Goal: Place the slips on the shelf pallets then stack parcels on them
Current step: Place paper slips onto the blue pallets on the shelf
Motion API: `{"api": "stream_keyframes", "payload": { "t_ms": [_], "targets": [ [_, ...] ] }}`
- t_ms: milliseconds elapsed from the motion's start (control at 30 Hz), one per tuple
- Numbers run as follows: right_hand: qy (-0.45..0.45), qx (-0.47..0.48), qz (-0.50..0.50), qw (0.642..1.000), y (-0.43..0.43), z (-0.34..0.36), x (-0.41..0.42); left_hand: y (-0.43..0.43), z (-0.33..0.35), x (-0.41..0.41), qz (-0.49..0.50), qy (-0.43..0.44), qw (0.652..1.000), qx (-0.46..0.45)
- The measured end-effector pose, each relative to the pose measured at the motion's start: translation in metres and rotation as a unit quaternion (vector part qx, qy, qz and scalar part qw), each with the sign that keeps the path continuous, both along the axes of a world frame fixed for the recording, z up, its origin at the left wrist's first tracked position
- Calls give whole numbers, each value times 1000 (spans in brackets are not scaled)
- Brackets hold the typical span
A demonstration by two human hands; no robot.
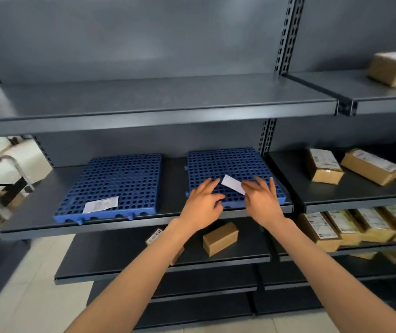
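Both hands at pallet's front edge

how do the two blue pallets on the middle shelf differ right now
The left pallet has its slip lying flat near its front edge, untouched. On the right pallet the slip is tilted and held between the left hand and right hand. The left pallet sits clear of both hands; the right one is partly covered by them. Both are blue, perforated and bear no parcels.

1. The slip on the left blue pallet carries print too blurred to read.
2. Labels on the brown parcels at right are likewise illegible.
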State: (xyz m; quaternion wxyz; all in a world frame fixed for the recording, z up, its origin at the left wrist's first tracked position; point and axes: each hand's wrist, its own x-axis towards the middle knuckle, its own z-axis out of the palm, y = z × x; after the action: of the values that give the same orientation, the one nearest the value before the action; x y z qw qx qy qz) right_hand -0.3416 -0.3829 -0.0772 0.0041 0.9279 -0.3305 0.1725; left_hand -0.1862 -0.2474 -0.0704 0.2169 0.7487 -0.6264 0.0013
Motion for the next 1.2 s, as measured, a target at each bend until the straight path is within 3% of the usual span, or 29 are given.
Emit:
{"api": "stream_keyframes", "payload": {
  "t_ms": [167, 333, 500, 833, 1067, 1200],
  "targets": [
    [-12, -135, 65, 989, 6, -1, -8, -22, 3, 1, -16, -119, 993, -9],
    [73, -190, 150, 967, 7, -41, -41, -13, -27, -8, -39, -193, 980, -41],
    [106, -176, 184, 961, -4, -55, -60, -14, -50, -13, -71, -142, 987, 34],
    [9, -198, 217, 956, -40, -21, -49, -43, -24, -23, -17, -38, 999, -32],
    [29, -192, 242, 951, -56, -9, -36, -53, -10, -13, 18, -57, 997, -38],
    [39, -177, 257, 949, -63, -10, -33, -58, -13, -6, 40, -165, 985, 12]
  ]
}}
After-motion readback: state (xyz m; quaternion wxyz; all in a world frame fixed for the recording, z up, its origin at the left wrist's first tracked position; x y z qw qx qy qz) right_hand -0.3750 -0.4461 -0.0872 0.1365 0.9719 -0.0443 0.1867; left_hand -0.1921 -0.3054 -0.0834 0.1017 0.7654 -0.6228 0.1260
